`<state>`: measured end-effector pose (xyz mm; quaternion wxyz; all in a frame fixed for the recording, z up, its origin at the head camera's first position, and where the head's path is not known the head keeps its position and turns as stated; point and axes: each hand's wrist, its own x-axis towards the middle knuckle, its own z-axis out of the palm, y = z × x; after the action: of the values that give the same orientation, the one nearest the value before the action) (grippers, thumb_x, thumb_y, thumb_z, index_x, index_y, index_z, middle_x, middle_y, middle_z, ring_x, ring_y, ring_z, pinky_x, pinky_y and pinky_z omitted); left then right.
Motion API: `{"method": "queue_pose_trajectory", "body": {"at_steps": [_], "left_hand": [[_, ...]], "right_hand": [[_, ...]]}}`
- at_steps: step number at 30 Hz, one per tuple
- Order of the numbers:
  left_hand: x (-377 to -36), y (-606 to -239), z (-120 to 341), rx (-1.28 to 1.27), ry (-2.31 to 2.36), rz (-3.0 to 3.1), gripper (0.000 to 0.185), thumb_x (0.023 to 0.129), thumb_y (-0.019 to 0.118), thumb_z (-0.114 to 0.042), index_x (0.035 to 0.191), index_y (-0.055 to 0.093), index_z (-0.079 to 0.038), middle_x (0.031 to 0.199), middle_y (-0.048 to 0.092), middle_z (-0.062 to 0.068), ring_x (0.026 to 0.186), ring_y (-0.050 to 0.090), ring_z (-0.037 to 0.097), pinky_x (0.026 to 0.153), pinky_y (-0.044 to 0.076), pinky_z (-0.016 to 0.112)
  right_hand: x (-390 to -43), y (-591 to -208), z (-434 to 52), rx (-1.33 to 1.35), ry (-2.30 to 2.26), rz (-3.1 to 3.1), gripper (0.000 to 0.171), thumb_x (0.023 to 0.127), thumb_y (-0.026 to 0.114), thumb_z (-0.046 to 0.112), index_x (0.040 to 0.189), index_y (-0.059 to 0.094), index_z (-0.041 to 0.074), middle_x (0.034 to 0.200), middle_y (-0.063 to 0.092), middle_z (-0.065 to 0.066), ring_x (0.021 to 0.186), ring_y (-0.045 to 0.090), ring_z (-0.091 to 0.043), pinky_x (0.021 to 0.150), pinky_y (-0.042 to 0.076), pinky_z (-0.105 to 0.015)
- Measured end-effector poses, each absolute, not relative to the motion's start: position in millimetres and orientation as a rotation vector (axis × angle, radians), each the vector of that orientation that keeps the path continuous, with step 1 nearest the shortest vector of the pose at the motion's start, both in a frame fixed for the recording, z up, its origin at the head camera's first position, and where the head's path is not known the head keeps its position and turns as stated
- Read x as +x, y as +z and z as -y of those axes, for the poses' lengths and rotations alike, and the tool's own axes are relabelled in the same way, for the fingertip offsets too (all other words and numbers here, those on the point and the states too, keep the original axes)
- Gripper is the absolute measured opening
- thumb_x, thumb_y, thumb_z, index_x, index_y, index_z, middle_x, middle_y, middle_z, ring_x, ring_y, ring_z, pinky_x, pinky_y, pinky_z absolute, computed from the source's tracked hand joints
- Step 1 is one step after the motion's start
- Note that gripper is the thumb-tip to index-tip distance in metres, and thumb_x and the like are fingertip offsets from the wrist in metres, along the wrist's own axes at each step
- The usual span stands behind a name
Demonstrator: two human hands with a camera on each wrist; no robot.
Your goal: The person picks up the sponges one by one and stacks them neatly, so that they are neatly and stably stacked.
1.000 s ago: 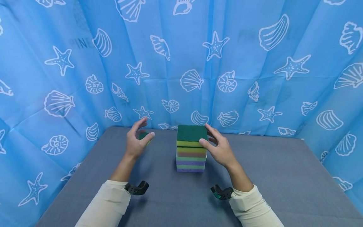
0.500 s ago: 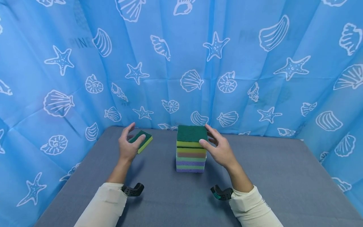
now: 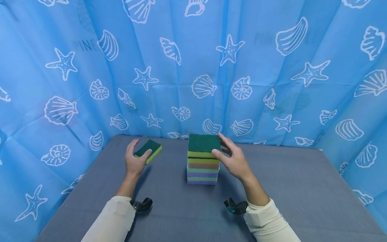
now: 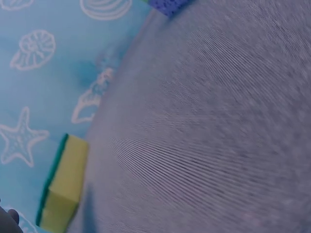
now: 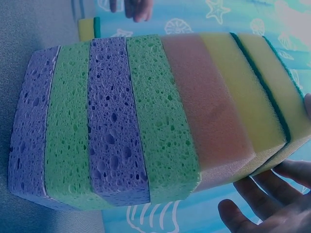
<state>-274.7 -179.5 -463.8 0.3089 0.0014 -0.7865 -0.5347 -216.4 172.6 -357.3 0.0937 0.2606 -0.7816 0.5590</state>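
Toward the table's back left lies a loose sponge (image 3: 150, 150), yellow with a dark green scouring side up. My left hand (image 3: 135, 164) hovers at its near left, thumb and fingers spread; in the right wrist view those fingers appear apart from the sponge. A stack of sponges (image 3: 203, 169) stands upright mid-table: purple and green layers below, then a pinkish one, then two yellow ones with dark green scouring sides. With thumb at the near corner and fingers at the far side, my right hand (image 3: 237, 163) holds the stack's top right. Some right fingertips are hidden behind it.
The grey tabletop (image 3: 187, 215) runs to a blue curtain (image 3: 193, 60) printed with white shells and starfish, which hangs behind and along both sides. A black wrist strap piece (image 3: 142, 204) juts inward from the left wrist, another (image 3: 235, 205) from the right.
My left hand has moved left and nearer to me, uncovering the loose sponge that it mostly hid before. The right hand and the stack stay in place.
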Motion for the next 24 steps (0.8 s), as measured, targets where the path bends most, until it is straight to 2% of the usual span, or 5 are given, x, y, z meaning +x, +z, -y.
{"method": "queue_pose_trajectory", "body": {"at_steps": [8, 21, 24], "left_hand": [[-276, -483, 186, 0.159, -1.41, 2.166, 0.069, 0.081, 0.076, -0.018, 0.14, 0.046, 0.0, 0.147, 0.034, 0.021, 0.136, 0.027, 0.037, 0.107, 0.022, 0.057], [-282, -496, 189, 0.325, -1.323, 2.376, 0.079, 0.084, 0.074, -0.029, 0.146, 0.036, 0.001, 0.15, 0.026, 0.022, 0.136, 0.025, 0.04, 0.106, 0.024, 0.056], [-283, -497, 189, 0.33, -1.313, 2.409, 0.08, 0.084, 0.074, -0.028, 0.147, 0.034, 0.002, 0.15, 0.026, 0.023, 0.136, 0.026, 0.041, 0.106, 0.025, 0.055]], "right_hand": [[-216, -358, -173, 0.768, 1.648, 2.324, 0.058, 0.095, 0.057, 0.0, 0.147, 0.031, -0.006, 0.146, 0.033, -0.027, 0.129, 0.039, -0.043, 0.101, 0.035, -0.056], [-216, -357, -174, 0.775, 1.644, 2.318, 0.058, 0.095, 0.056, -0.001, 0.147, 0.031, -0.007, 0.145, 0.033, -0.03, 0.129, 0.039, -0.044, 0.101, 0.035, -0.057], [-227, -371, -177, 0.786, 1.651, 2.305, 0.06, 0.095, 0.058, 0.003, 0.149, 0.031, -0.002, 0.148, 0.033, -0.025, 0.13, 0.039, -0.04, 0.102, 0.035, -0.055]]}}
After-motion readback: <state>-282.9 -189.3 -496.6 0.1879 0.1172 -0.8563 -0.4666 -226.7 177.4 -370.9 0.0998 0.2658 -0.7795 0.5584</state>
